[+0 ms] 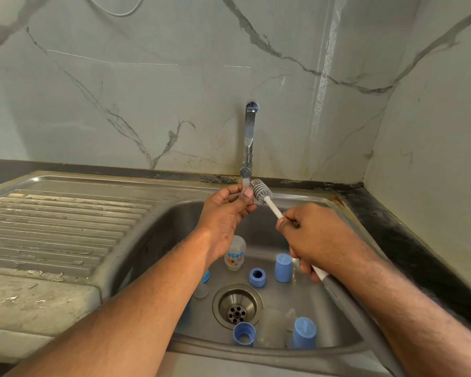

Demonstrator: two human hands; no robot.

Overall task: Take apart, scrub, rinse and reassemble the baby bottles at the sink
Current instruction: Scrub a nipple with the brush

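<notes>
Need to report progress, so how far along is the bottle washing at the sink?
Done: bottles are apart; a blue collar, blue caps and a bottle lie in the basin. In hand: left hand pinches a clear teat, right hand holds the brush against it. Left: reassembly; which parts are already scrubbed is unclear.

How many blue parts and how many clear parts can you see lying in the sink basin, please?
Blue caps: 2
Blue rings: 3
Clear bottles: 2
Clear teats: 2
Total: 9
</notes>
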